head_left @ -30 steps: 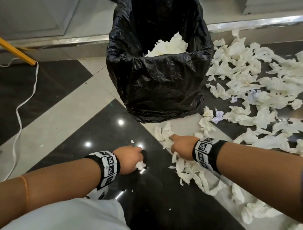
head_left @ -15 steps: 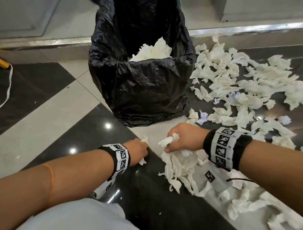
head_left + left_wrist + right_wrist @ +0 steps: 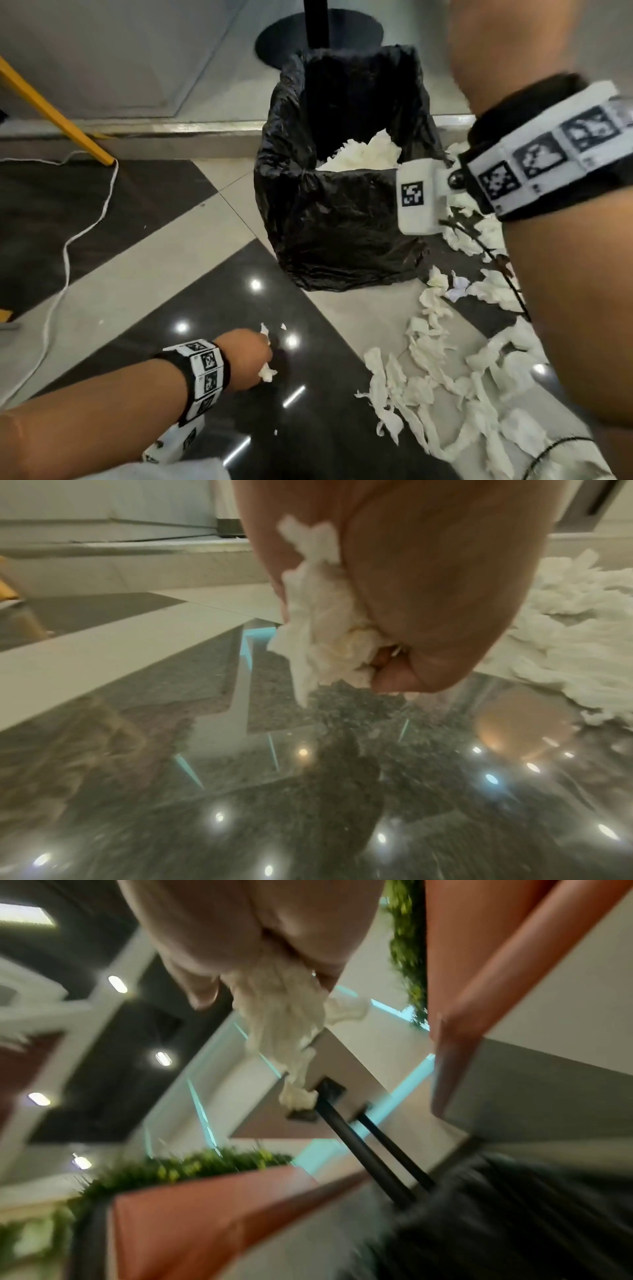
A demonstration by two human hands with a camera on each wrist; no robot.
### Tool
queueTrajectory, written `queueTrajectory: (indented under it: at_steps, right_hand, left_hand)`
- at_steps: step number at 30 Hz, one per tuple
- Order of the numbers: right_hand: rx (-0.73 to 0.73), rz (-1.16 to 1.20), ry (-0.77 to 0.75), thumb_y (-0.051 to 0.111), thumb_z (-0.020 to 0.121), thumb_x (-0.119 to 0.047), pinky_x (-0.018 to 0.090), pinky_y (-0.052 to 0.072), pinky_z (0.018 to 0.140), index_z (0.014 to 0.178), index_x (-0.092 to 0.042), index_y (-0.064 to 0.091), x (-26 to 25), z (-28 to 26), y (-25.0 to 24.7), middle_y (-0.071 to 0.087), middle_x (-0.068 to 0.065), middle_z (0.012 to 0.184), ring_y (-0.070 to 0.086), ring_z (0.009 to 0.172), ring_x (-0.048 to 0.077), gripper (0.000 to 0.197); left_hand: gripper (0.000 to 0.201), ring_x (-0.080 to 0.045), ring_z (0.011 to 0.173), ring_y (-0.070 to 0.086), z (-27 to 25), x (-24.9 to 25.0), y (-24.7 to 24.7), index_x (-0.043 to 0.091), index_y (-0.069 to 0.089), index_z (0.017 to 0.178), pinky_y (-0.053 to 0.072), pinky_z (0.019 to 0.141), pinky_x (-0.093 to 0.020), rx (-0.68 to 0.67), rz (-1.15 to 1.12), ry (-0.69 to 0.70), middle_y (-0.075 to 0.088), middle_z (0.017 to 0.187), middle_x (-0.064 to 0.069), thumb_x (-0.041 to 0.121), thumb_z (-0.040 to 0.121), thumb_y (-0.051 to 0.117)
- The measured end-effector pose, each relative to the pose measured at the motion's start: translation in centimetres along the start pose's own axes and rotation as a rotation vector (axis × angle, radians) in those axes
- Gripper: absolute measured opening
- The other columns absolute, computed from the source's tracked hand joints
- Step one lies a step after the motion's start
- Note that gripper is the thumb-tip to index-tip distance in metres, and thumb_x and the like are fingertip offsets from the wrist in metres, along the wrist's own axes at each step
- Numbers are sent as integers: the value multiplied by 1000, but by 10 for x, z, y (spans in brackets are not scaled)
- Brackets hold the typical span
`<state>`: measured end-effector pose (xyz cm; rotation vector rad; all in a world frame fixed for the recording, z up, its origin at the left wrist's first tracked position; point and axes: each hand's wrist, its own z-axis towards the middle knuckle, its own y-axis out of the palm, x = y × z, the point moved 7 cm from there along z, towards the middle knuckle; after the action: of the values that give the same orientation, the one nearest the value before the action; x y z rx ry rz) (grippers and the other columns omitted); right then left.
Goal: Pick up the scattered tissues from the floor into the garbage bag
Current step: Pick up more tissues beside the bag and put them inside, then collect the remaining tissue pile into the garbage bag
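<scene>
From the head view, the left hand [image 3: 251, 359] is low over the dark glossy floor [image 3: 212, 308], its grip closed around a small wad of tissue [image 3: 266, 371] that pokes out above and below the fist. The garbage bag [image 3: 329, 219] stands open just beyond, with a white heap of tissues [image 3: 368, 154] already inside it. Scattered tissues [image 3: 445, 387] lie on the floor to the right of the left hand and on past the bag's right side; a few small scraps sit near the fist. The right forearm is raised high and close to the camera, with a marker wristband [image 3: 548, 154] across it; the right hand itself is out of this picture. A white cord [image 3: 65, 253] trails over the floor at left beside a yellow bar [image 3: 51, 113]. From the left wrist view, the fingers [image 3: 394, 680] are curled tight on the wad of tissue, which bulges out of the fist above the reflective floor, and more loose tissues lie to the right. The right wrist view is blurred: the right hand [image 3: 260, 945] is clamped on a hanging bunch of tissue [image 3: 284, 1020], with ceiling lights, greenery and orange panels behind, and dark bag plastic at the lower right.
</scene>
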<state>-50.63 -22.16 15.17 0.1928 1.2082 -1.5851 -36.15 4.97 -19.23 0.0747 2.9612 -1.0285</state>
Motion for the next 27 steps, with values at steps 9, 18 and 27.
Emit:
queueTrajectory:
  at_steps: [9,18,27]
  right_hand:
    - [-293,-104,121,53,93,-39,28,39,98,137,-24,45,74,-25,39,54,0,133,53,115,16,47]
    - [-70,-68,402,59,88,-29,28,51,73,92,-24,66,141,-62,-54,60,-9,77,54,67,8,10]
    - [-415,-273,494,58,90,-28,23,39,67,92,-21,68,183,-148,-37,61,-9,88,53,74,5,12]
  left_hand:
    - [30,-30,93,63,-66,-59,-106,9,66,85,47,75,-30,542,-447,-267,65,96,-10,36,79,55]
    - [33,-17,90,45,-114,-37,-368,19,51,97,34,71,-26,1363,-609,-85,50,96,0,50,87,47]
    - [35,-34,107,56,-63,37,-369,14,54,118,46,88,-45,1257,-84,54,57,119,-11,30,87,49]
